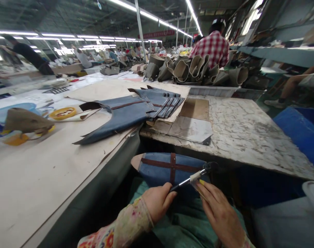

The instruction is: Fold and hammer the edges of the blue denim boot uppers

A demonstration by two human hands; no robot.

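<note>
A blue leather shoe upper (167, 168) with dark red crossed strips rests on my lap, its pale toe pointing left. My left hand (158, 201) is closed on the near edge of this piece. My right hand (220, 213) grips a thin brush (191, 179) with a metal shaft and a dark tip, which lies over the right side of the blue piece. On the bench ahead, several more blue leather pieces (136, 112) lie fanned out in a stack.
A worn, glue-stained work board (244, 127) lies to the right, with cardboard scraps (191, 125) on it. Rolled grey-brown pieces (198, 70) are piled behind. A yellow tape roll (62, 113) lies left. A blue bin (301, 132) stands right. A person in a red checked shirt (215, 46) works beyond.
</note>
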